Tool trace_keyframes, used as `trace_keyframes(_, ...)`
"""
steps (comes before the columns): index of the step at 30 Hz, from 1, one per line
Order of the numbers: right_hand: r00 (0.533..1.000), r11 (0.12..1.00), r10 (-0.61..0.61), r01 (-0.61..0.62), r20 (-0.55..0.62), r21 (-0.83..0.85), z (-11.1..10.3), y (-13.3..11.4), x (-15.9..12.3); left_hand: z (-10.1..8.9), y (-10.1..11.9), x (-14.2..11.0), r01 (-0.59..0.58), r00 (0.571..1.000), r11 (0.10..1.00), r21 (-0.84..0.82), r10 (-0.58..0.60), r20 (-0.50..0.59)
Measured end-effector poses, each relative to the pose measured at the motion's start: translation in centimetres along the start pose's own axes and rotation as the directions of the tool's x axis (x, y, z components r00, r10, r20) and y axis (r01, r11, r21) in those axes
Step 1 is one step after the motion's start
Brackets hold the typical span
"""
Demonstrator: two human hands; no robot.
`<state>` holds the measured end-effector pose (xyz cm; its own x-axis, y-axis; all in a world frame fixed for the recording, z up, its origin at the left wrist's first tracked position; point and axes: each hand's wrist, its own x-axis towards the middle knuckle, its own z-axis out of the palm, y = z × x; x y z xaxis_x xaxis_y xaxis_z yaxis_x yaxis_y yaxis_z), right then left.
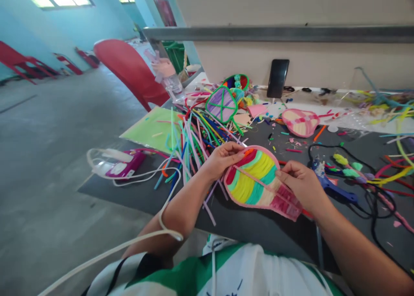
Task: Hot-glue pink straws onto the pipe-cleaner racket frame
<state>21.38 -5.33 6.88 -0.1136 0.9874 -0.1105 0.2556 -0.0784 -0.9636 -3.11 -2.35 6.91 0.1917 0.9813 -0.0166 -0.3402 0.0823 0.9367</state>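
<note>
A balloon-shaped pipe-cleaner craft (255, 186) is held up over the dark table, edged in pink and filled with yellow, teal, cream and dark pink bands. My left hand (224, 159) pinches its upper left rim between thumb and fingers. On the other side, my right hand (299, 184) grips the right edge, thumb on the face. A thin pink strip runs lengthwise across the bands. Loose pipe cleaners (197, 136) lie heaped beyond my left forearm. Just right of my right hand is a blue hot glue gun (338, 190).
A black phone (278, 78) leans against the back board. Near it lie a pink craft piece (300, 122) and a green-edged purple one (221, 105). A power bank (126, 164) with a white cable sits left, its cable crossing my left arm. Black cord (375, 209) coils at right.
</note>
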Motion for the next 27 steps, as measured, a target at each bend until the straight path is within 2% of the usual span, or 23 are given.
trace_keyframes(5, 0.994, 0.990, 0.103, -0.107, 0.045, 0.088, -0.2, 0.3, 0.4, 0.3, 0.1, 0.0, 0.044, 0.999, 0.999, -0.021, -0.044, -0.007)
trace_keyframes(10, 0.999, 0.998, 0.046, -0.047, 0.027, 0.032, 0.1, 0.3, 0.2, 0.1, 0.2, -0.3, 0.037, 0.999, 0.999, 0.000, -0.037, 0.024)
trace_keyframes(13, 0.999, 0.998, -0.038, 0.039, 0.028, -0.053, 0.6, 0.2, -0.2, -0.4, 0.5, -0.5, 0.015, 0.998, 0.986, 0.168, -0.026, 0.062)
trace_keyframes(15, 0.995, 0.985, -0.103, 0.104, 0.014, -0.135, 1.1, 0.0, -0.5, -0.8, 0.8, -0.6, -0.075, 0.994, 0.931, 0.357, 0.042, 0.098)
trace_keyframes(16, 0.991, 0.974, -0.137, 0.137, 0.009, -0.179, 1.4, 0.0, -0.7, -1.0, 1.0, -0.8, -0.174, 0.984, 0.857, 0.486, 0.136, 0.112)
trace_keyframes(17, 0.985, 0.962, -0.171, 0.169, 0.010, -0.215, 1.6, -0.1, -0.9, -0.9, 1.2, -0.9, -0.275, 0.960, 0.732, 0.624, 0.242, 0.140)
trace_keyframes(19, 0.970, 0.934, -0.241, 0.241, 0.033, -0.264, 2.0, 0.0, -1.3, -0.4, 1.7, -1.4, -0.434, 0.860, 0.372, 0.820, 0.443, 0.254)
trace_keyframes(20, 0.961, 0.921, -0.273, 0.275, 0.049, -0.275, 2.2, 0.0, -1.5, 0.1, 1.9, -1.7, -0.467, 0.807, 0.198, 0.862, 0.494, 0.324)
trace_keyframes(21, 0.951, 0.909, -0.302, 0.307, 0.062, -0.283, 2.3, 0.1, -1.6, 0.7, 2.1, -2.0, -0.491, 0.766, 0.066, 0.869, 0.508, 0.394)
trace_keyframes(22, 0.942, 0.897, -0.327, 0.334, 0.075, -0.289, 2.5, 0.2, -1.8, 1.5, 2.3, -2.3, -0.517, 0.743, -0.024, 0.856, 0.485, 0.462)
trace_keyframes(24, 0.930, 0.883, -0.354, 0.367, 0.098, -0.291, 2.8, 0.4, -2.0, 2.9, 2.4, -2.8, -0.592, 0.738, -0.119, 0.797, 0.319, 0.595)
trace_keyframes(27, 0.931, 0.896, -0.350, 0.365, 0.100, -0.253, 2.9, 0.4, -2.0, 4.3, 2.3, -2.9, -0.649, 0.737, -0.131, 0.750, 0.136, 0.662)
